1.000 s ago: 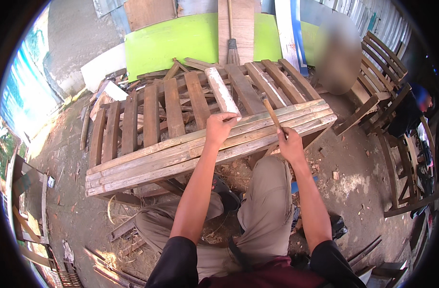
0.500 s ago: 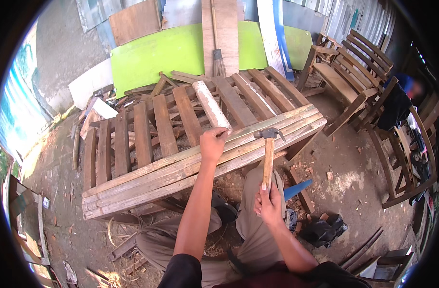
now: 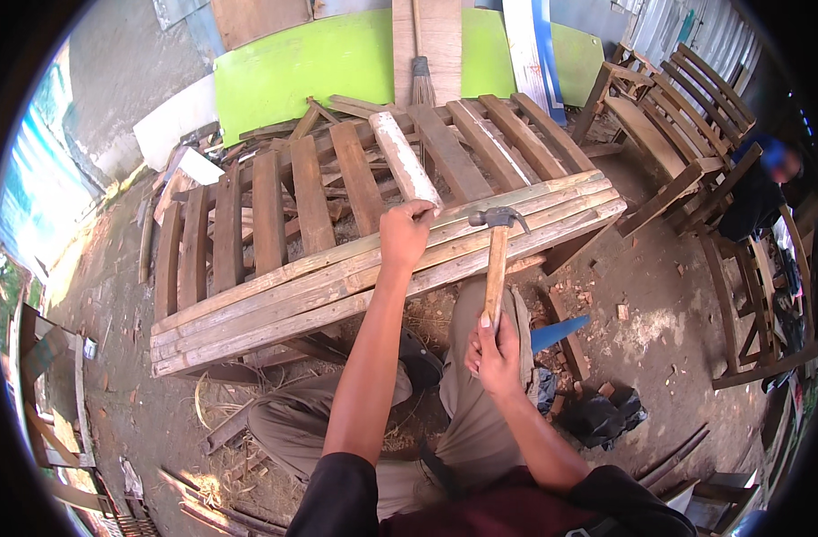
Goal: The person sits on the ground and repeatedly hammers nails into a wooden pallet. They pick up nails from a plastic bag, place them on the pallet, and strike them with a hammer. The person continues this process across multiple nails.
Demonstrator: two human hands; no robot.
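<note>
Right hand [image 3: 496, 351] wraps the hammer [image 3: 496, 268]; left hand [image 3: 404, 236] curls, fingertips pinched, by the whitish slat's near end [image 3: 420, 190], any hold unclear; best swing squarely, clear of it.

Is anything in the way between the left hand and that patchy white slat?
Nothing visible is. The left hand is right by the near end of the white slat; touching or not, I can't tell. The hammer, in the right hand, is further right.
</note>
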